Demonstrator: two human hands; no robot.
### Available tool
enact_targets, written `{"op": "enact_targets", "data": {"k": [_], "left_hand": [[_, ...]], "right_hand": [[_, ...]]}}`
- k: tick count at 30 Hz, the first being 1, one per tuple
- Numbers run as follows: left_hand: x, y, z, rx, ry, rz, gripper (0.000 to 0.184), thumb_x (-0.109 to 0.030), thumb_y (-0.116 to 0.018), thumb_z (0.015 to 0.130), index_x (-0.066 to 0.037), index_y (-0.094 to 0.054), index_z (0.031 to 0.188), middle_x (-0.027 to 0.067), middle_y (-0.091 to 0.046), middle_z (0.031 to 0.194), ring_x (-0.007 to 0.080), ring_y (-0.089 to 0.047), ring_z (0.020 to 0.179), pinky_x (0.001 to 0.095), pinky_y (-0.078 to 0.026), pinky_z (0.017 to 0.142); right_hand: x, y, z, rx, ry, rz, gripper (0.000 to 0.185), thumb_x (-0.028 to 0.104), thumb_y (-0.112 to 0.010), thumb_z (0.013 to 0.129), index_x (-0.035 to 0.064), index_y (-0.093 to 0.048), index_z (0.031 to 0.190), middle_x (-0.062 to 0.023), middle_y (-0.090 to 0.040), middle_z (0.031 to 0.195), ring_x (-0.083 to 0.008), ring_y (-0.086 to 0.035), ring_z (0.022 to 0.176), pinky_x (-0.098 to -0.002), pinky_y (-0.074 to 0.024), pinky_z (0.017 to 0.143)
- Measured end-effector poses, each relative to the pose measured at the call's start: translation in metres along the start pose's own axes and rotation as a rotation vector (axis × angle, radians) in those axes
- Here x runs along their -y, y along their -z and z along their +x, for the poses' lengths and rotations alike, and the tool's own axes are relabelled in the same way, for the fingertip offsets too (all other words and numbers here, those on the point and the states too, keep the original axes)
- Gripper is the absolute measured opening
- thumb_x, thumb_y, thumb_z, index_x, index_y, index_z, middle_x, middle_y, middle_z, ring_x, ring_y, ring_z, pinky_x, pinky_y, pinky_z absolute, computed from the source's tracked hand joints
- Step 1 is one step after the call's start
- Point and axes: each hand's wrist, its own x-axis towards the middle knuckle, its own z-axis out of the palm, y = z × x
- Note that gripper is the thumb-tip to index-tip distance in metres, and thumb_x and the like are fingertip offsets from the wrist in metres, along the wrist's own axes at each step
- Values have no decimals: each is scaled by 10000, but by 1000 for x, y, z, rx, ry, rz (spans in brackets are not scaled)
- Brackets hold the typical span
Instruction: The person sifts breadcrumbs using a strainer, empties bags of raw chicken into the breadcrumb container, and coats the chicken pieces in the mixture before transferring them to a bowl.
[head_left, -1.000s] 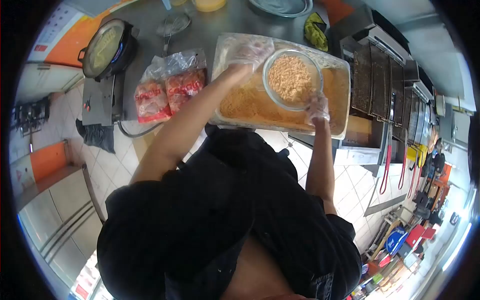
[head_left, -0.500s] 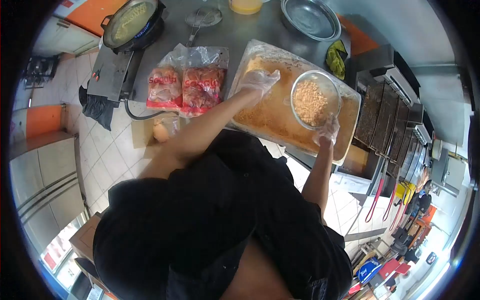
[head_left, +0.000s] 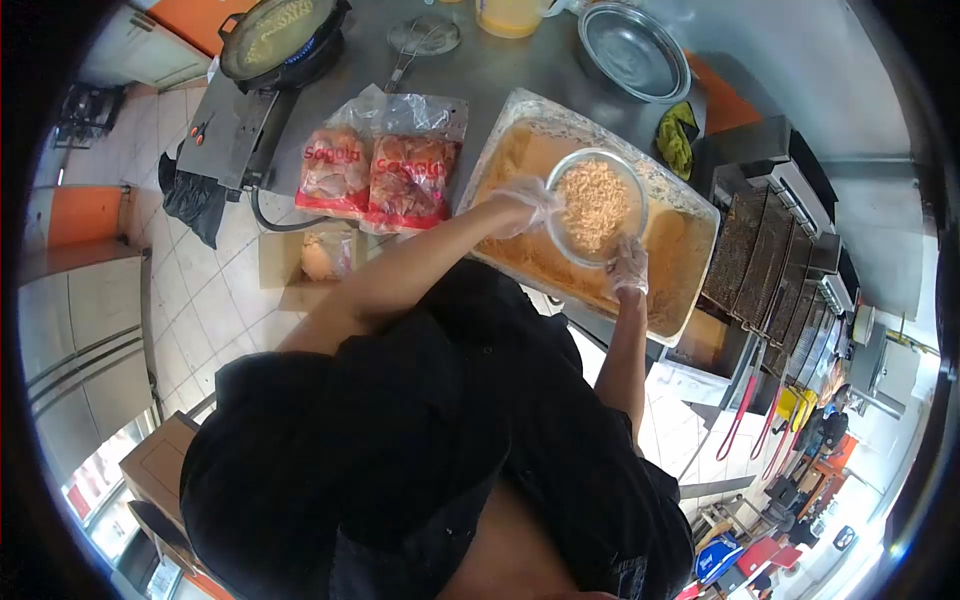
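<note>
Above the worktop (head_left: 530,65), crumbs (head_left: 593,205) could be spilled if the bowl (head_left: 640,195), held by the right grip (head_left: 628,265), is tipped; left grip (head_left: 530,205) unclear

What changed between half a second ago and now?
The left hand came slightly nearer the person, to the left rim of the round container; its grip is unclear. The container shifted left over the tray. The right hand kept its hold. The bagged packs stayed put.

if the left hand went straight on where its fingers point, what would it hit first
The left hand would likely meet the round container's rim; depth is unclear, and they may already touch.
</note>
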Motion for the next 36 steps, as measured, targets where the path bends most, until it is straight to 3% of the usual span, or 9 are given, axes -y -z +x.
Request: {"op": "enact_targets", "data": {"k": [6,8,11,17,21,25,28,33,36], "left_hand": [[46,-16,32,-85,186,-188,299,-258,-519,880,-30,-579,695,79,-516,551,182,-491,453,330,-400,403],[92,-17,73,128,-252,386,275,-233,-526,863,-35,-570,677,85,-527,560,184,-496,452,328,-412,411],[86,-30,54,-15,-328,-235,273,-243,-539,856,-37,-575,682,92,-541,573,193,-520,467,342,-418,414],[52,-14,12,26,151,-217,164,-199,-610,806,-79,-563,706,42,-471,594,167,-487,515,323,-398,432],[68,-12,36,83,-65,-206,159,-186,-588,824,-75,-572,712,40,-490,601,169,-500,519,313,-408,443],[100,-16,30,76,-92,-336,149,-176,-584,826,-75,-580,717,41,-506,612,165,-501,534,316,-423,468],[46,-14,-9,23,33,-177,179,-174,-578,810,-14,-640,763,101,-591,649,222,-576,593,341,-480,562],[86,-7,15,96,-415,601,222,-190,-552,820,6,-650,789,115,-607,687,230,-579,603,380,-469,590],[70,-22,6,-53,-86,-317,170,-119,-536,830,16,-627,781,132,-582,694,199,-548,600,336,-454,557]], "right_hand": [[73,-15,-25,-209,448,-908,460,360,-602,828,31,-556,1146,-188,-619,1001,-366,-580,977,-430,-451,849],[89,-34,-35,42,514,-929,576,393,-628,790,61,-488,1239,-202,-496,1240,-355,-497,1122,-420,-402,952],[86,-67,-20,71,656,-1105,655,400,-663,753,67,-450,1275,-206,-480,1258,-386,-488,1124,-444,-401,950],[95,-87,-22,523,715,-1351,587,358,-665,746,61,-482,1217,-249,-466,1252,-393,-462,1162,-477,-396,950],[77,-98,-6,193,750,-1340,491,271,-660,749,8,-514,1138,-233,-567,1116,-413,-565,1006,-472,-449,866],[64,-95,4,607,658,-1423,515,234,-648,750,2,-462,1171,-244,-589,1041,-409,-578,965,-459,-464,838],[54,-98,10,291,705,-1194,482,194,-646,700,-8,-499,1112,-262,-558,1085,-405,-568,970,-447,-464,851],[62,-101,13,685,653,-1458,419,180,-620,705,14,-525,1077,-234,-596,1010,-385,-583,928,-462,-458,821],[71,-101,10,558,488,-1531,410,144,-594,738,49,-534,1132,-188,-597,1071,-336,-555,1020,-413,-435,891]]}}
